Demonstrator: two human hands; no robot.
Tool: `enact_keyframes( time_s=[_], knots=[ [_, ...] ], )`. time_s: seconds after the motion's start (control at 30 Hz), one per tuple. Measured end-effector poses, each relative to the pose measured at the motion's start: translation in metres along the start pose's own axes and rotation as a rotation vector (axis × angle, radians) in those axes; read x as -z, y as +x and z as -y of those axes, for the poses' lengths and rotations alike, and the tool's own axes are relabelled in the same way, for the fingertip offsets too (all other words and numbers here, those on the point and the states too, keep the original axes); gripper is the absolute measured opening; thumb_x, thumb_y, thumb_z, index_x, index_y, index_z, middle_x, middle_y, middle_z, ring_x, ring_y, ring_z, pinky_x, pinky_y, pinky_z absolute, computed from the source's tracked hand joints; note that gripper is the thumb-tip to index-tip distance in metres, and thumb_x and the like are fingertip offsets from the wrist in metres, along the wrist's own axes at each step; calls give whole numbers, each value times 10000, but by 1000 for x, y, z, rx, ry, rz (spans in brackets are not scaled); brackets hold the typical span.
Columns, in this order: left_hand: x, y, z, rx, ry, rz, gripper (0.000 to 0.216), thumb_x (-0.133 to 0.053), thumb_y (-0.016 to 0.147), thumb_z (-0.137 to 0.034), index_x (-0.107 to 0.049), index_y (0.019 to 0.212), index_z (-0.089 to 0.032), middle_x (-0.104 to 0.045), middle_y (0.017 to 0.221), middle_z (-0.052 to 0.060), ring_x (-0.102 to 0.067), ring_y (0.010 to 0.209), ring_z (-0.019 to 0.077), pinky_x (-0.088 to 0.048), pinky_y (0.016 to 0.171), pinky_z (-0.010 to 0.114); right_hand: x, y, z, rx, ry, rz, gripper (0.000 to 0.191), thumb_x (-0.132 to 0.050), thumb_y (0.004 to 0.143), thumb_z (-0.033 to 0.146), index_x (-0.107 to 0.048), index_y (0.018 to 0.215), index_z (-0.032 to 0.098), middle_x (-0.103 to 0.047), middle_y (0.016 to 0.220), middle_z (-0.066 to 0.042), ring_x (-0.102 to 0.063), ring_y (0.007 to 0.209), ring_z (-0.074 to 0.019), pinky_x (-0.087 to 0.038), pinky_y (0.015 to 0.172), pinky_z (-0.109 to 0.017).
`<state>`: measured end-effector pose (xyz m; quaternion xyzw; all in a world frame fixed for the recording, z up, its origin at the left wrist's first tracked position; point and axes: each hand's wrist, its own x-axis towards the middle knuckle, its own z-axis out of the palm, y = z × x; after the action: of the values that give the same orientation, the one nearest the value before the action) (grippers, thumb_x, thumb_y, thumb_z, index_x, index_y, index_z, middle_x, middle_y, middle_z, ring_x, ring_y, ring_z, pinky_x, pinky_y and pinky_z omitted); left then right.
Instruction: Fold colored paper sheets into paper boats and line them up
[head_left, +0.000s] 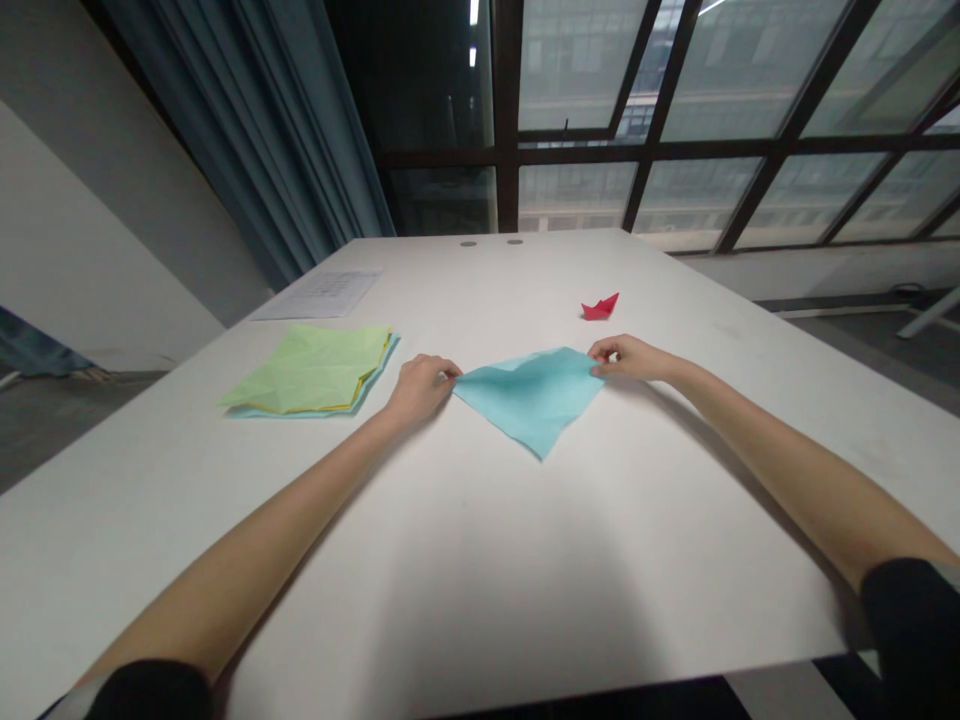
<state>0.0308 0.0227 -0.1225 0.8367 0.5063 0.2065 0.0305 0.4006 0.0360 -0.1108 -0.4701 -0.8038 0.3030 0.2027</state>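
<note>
A light blue sheet of paper stretches between my two hands over the white table, one corner pointing toward me. My left hand pinches its left corner, fingers closed. At the opposite corner, my right hand grips the paper between thumb and fingers. The sheet bulges slightly along its far edge; whether it is fully folded there I cannot tell. Just beyond my right hand sits a small red paper boat. Left of my left hand lies a stack of coloured paper sheets, green on top, with yellow and blue edges showing beneath.
The white table extends away to a far edge with two round grey discs near it. A printed sheet lies at the far left. Behind are a blue curtain and dark-framed windows.
</note>
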Motion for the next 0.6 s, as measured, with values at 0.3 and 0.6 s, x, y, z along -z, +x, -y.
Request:
enact_keyframes(
  time_s=[0.3,0.6],
  knots=[
    [1,-2,-2,-93,83,75,375,-427,654,-69,-719,832,-223,-691,920,43,-552,945,239,-380,882,401,6,-5,11,232,-268,266,440,-442,605,41,-708,903,224,-674,915,-38,-591,845,-185,-446,774,-313],
    [-1,9,-61,-200,84,154,386,-344,875,-273,-628,1110,-157,-625,1145,94,-490,1142,246,-334,984,403,-29,-8,62,274,-394,55,348,-413,852,259,-634,1103,166,-611,1155,-119,-525,1106,-260,-367,974,-444]
  ],
)
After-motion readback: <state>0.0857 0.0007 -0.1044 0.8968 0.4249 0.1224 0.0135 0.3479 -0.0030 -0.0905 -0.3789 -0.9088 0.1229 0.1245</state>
